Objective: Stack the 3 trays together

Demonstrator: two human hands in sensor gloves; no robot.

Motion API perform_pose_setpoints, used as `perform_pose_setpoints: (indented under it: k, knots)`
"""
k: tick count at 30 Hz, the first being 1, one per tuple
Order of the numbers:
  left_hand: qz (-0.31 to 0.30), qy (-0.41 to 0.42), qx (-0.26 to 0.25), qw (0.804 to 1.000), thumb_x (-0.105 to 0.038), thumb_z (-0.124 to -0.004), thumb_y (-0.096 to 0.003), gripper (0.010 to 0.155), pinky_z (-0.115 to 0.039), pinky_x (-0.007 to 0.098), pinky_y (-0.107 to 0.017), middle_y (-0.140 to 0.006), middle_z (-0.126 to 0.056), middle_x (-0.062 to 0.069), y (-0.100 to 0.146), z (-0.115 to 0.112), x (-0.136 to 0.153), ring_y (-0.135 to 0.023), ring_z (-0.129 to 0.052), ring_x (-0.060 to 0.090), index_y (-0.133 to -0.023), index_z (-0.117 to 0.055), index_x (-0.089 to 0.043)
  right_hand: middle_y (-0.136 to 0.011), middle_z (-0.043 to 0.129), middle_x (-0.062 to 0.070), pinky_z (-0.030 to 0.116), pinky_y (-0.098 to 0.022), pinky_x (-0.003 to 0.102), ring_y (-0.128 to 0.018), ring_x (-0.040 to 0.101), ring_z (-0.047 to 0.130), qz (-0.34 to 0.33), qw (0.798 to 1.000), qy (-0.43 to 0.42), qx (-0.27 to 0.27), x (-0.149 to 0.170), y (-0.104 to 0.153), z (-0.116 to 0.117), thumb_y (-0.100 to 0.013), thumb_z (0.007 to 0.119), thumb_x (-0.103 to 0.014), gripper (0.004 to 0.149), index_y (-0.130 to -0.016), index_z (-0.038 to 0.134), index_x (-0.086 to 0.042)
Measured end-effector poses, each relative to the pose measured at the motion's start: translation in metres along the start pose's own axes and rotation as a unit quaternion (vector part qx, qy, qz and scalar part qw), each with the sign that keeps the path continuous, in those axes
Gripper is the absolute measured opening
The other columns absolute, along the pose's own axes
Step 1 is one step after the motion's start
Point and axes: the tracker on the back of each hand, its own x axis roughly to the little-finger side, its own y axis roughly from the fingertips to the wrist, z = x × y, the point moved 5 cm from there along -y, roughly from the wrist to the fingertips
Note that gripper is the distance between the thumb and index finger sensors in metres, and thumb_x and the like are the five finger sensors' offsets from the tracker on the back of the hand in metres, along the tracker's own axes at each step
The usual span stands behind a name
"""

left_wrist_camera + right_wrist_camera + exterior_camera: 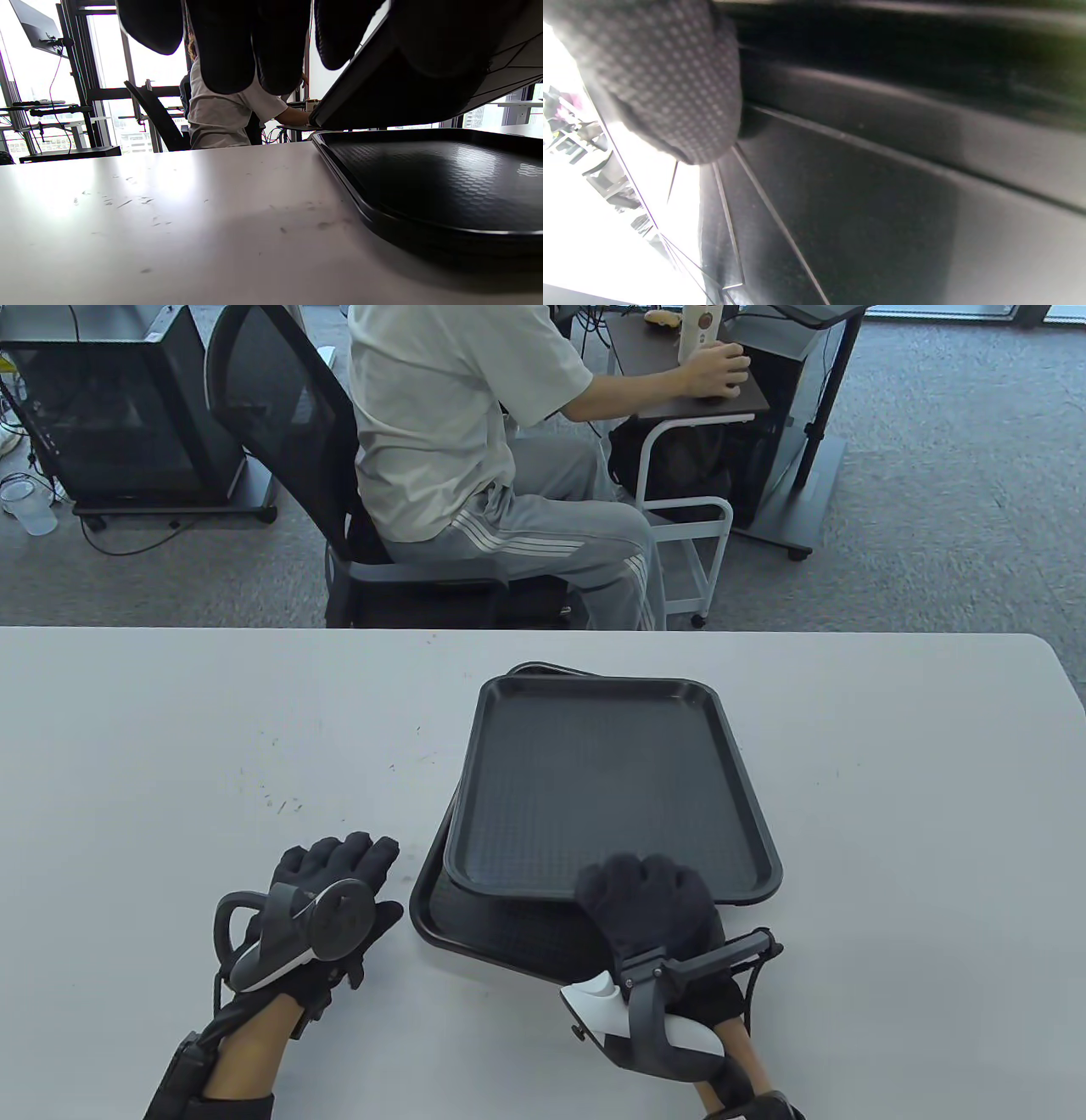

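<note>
My right-hand fingers curl over the near rim of the top black textured plastic tray, holding it tilted above the lower black tray. Its long axis runs away from me, skewed against the lower tray. My left hand rests flat, fingers spread, just left of the lower tray.

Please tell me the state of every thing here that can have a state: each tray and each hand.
top tray: lifted and tilted, near edge held by the right hand, not yet nested.
lower tray: lying flat on the table.
third tray: mostly hidden beneath; only a far corner shows.
right hand: grips the top tray's near edge.
left hand: holds nothing, fingers extended above the table.
</note>
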Motion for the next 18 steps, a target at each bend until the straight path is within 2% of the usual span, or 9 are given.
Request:
perform_pose_setpoints:
  k: [5, 11, 18]
  knots:
    - [0.008, 0.005, -0.007, 1.000, -0.060, -0.080, -0.0396, 0.074, -0.059, 0.059, -0.079, -0.115, -0.076, -0.001, 0.001, 0.004, 0.003, -0.106, -0.080, 0.035, -0.108, -0.066, -0.038, -0.062, 0.096, -0.011, 0.092, -0.034, 0.034, -0.045, 0.012, 0.101, -0.010, 1.000, 0.011, -0.017, -0.020, -0.006, 0.004, -0.029, 0.105, -0.044, 0.045, -0.067, 0.080, -0.046]
    - [0.015, 0.013, -0.009, 1.000, -0.060, -0.080, -0.0396, 0.073, -0.060, 0.059, -0.079, -0.115, -0.076, 0.000, 0.003, 0.005, 0.009, -0.106, -0.080, 0.034, -0.108, -0.067, -0.038, -0.062, 0.096, -0.011, 0.092, -0.031, 0.032, -0.043, 0.012, 0.102, -0.029, 0.998, 0.029, -0.039, -0.049, 0.000, 0.016, -0.030, 0.104, -0.045, 0.044, -0.067, 0.080, -0.045]
    - [0.017, 0.015, -0.010, 1.000, -0.060, -0.080, -0.0396, 0.073, -0.059, 0.059, -0.079, -0.115, -0.076, 0.000, 0.005, 0.006, 0.011, -0.106, -0.080, 0.035, -0.108, -0.067, -0.038, -0.068, 0.097, -0.009, 0.092, -0.030, 0.032, -0.042, 0.011, 0.102, -0.054, 0.995, 0.047, -0.071, -0.067, 0.005, 0.026, -0.032, 0.101, -0.046, 0.045, -0.072, 0.080, -0.044]
